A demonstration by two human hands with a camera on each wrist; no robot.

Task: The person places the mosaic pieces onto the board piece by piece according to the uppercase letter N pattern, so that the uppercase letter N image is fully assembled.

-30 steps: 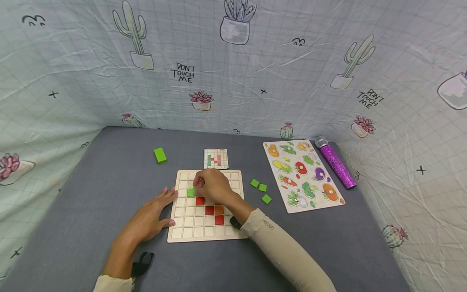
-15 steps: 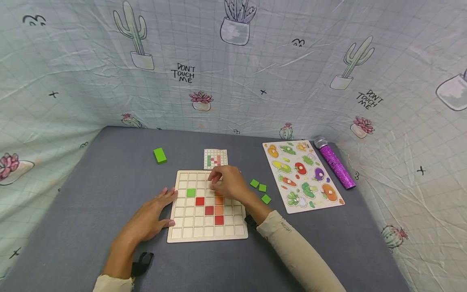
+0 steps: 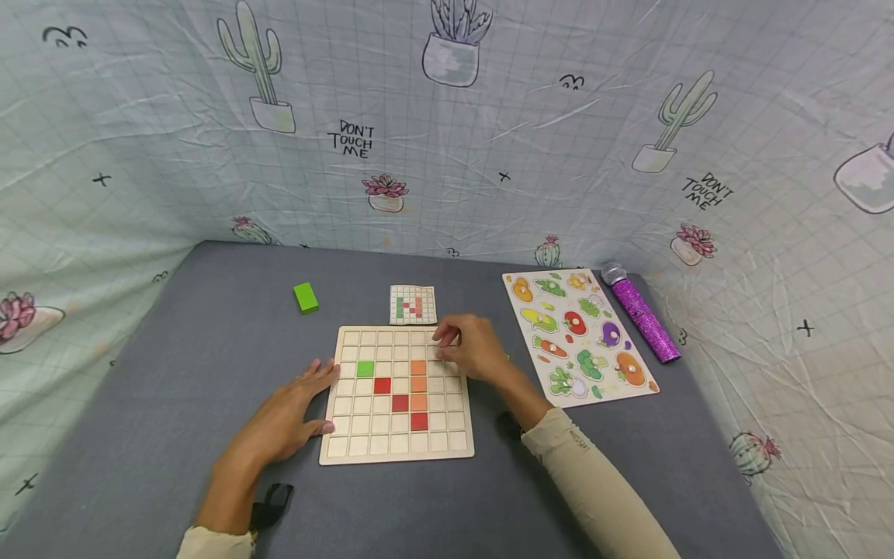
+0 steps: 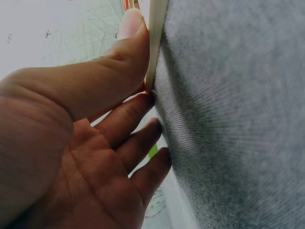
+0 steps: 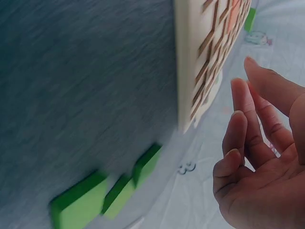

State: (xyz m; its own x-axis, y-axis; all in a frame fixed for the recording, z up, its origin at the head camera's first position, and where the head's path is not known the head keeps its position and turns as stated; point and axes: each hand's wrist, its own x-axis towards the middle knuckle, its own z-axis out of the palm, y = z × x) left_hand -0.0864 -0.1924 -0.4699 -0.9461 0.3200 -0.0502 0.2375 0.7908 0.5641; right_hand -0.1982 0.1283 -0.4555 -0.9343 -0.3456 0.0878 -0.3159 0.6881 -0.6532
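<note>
A wooden grid board (image 3: 380,444) lies on the grey table. In its cells sit one green tile (image 3: 365,369), several red tiles (image 3: 382,386) and a column of orange tiles (image 3: 418,385). My left hand (image 3: 289,415) rests at the board's left edge, its thumb (image 4: 131,24) touching the side and its fingers straight. Over the board's upper right corner, my right hand (image 3: 476,349) hovers with loosely bent fingers and nothing between them. Loose green tiles (image 5: 81,202) lie on the table right of the board, mostly hidden behind that hand in the head view.
Just beyond the board lies a small pattern card (image 3: 412,304). A green block (image 3: 306,298) is at the back left. To the right are a vegetable puzzle board (image 3: 559,392) and a purple glittery microphone (image 3: 646,320). A printed cloth (image 3: 447,155) hangs behind the table.
My right hand has moved right across the board, from near the green tile to the upper right corner, uncovering the orange tiles. The left hand has stayed in place.
</note>
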